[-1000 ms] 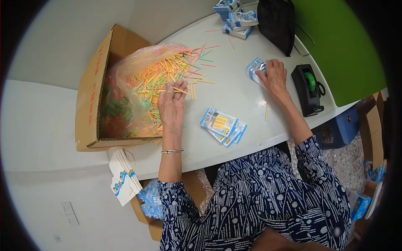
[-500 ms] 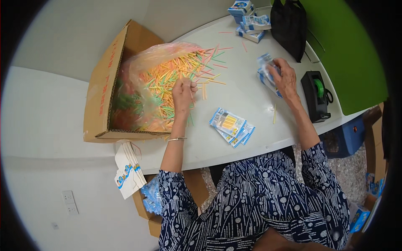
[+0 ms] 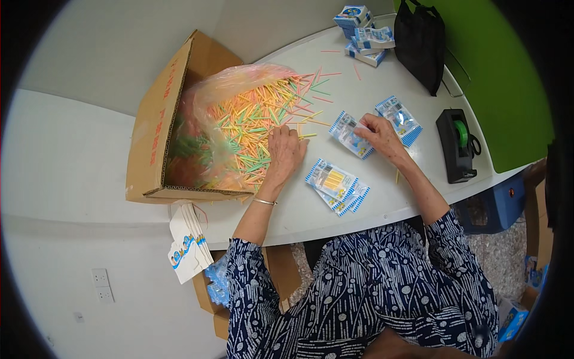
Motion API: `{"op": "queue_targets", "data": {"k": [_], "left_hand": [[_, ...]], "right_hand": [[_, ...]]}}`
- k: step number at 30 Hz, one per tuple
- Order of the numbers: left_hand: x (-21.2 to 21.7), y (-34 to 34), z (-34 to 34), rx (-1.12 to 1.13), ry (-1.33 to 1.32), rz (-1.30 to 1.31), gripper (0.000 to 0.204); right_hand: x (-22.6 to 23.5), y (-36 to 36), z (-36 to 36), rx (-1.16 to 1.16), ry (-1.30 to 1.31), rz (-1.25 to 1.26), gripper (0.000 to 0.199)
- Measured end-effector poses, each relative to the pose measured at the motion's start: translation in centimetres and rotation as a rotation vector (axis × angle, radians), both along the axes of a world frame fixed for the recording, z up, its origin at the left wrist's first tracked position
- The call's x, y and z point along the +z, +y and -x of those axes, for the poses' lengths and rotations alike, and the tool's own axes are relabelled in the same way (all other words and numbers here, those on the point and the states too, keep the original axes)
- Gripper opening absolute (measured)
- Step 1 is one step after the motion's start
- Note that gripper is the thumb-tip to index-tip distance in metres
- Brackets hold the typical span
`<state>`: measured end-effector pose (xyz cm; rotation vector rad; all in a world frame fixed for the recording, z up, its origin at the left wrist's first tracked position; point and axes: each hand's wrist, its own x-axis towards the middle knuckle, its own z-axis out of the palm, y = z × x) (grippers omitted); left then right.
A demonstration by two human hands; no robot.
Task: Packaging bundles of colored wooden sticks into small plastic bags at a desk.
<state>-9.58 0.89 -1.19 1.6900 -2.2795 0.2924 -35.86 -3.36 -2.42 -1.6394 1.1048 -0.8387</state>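
Observation:
My left hand (image 3: 286,153) rests at the right side of a heap of thin pink, yellow and green sticks (image 3: 251,110). Its fingers lie over the sticks and its thumb is spread, beside a yellow-green stick. In my right hand (image 3: 382,139) a small clear-and-blue plastic packet (image 3: 348,134) is pinched at its upper edge, above the table. Just behind that hand lies a pile of similar packets (image 3: 399,116). Nearer me, more packets (image 3: 335,182) lie stacked, the top one holding yellow sticks.
A tipped cardboard box (image 3: 158,119) with a clear plastic liner spills the sticks onto the white table (image 3: 287,224). Small blue-and-white boxes (image 3: 365,54) and a black bag (image 3: 420,45) stand at the back. A black tape dispenser (image 3: 455,146) sits at the right; folded white cartons (image 3: 190,242) are at the left edge.
My left hand has moved right, its pinch loosened, onto the heap's edge. My right hand has shifted left, lifting one packet off the pile. The view has shifted slightly.

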Motion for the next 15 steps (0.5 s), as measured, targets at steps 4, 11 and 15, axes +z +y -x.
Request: {"op": "queue_targets", "data": {"k": [4,11,15], "left_hand": [[-1.2,-1.8,-0.8,0.004,-0.108,0.068,0.014],[-0.6,-4.4,-1.7,-0.165,-0.208,0.141,0.011],[0.3,-6.4,-2.3,-0.115,-0.175,0.17,0.012]], "right_hand": [[0.3,0.4,-1.0,0.052,-0.013,0.02,0.02],[-0.7,0.4,-1.1,0.05,-0.04,0.001,0.023],[-1.1,0.3,-1.1,0.055,-0.048,0.018,0.022]]}}
